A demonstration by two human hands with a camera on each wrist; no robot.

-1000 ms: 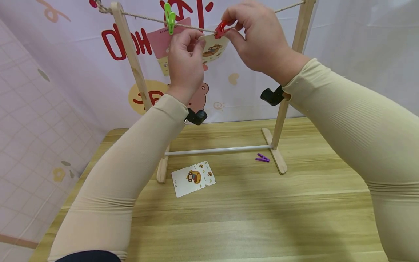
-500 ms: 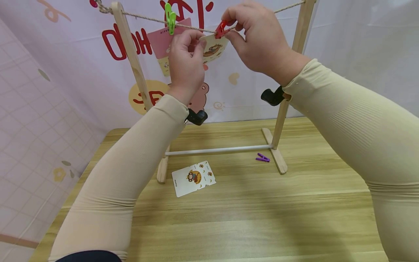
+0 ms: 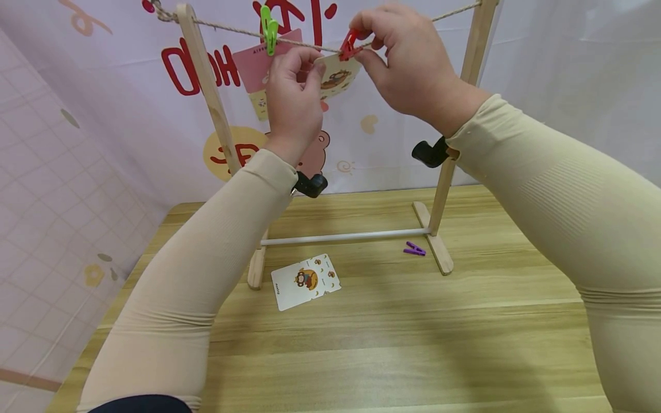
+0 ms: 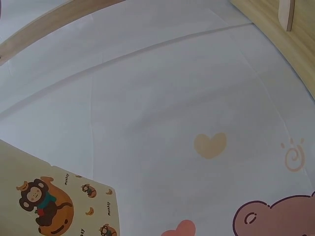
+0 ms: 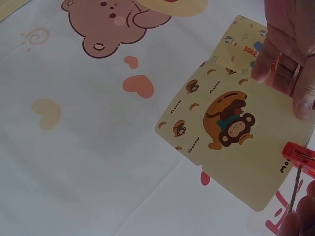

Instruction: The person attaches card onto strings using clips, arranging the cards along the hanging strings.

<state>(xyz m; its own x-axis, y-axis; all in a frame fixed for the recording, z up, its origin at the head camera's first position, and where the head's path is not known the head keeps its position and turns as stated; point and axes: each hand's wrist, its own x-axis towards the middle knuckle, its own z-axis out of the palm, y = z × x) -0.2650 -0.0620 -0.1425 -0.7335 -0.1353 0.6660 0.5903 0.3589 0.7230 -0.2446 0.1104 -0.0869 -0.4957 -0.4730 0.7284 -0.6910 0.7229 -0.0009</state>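
Note:
My left hand [image 3: 295,100] pinches the edge of a cream card [image 3: 338,83] printed with a monkey, just under the rope [image 3: 227,27]. At the card's top edge, my right hand [image 3: 413,63] pinches a red clothespin [image 3: 348,47] between thumb and fingers. The right wrist view shows that clothespin [image 5: 299,156] over the card's edge, with the rope running beside it. Only part of the card [image 4: 93,196] shows in the left wrist view, hand unseen. A green clothespin [image 3: 269,31] holds a pink-and-yellow card [image 3: 253,71] on the rope, partly hidden by my left hand.
The rope is strung between two wooden posts [image 3: 206,80] joined by a white rod [image 3: 343,237] low down. On the table [image 3: 361,355] lie another monkey card [image 3: 306,281] and a purple clothespin [image 3: 414,249]. A printed curtain [image 3: 377,155] hangs behind.

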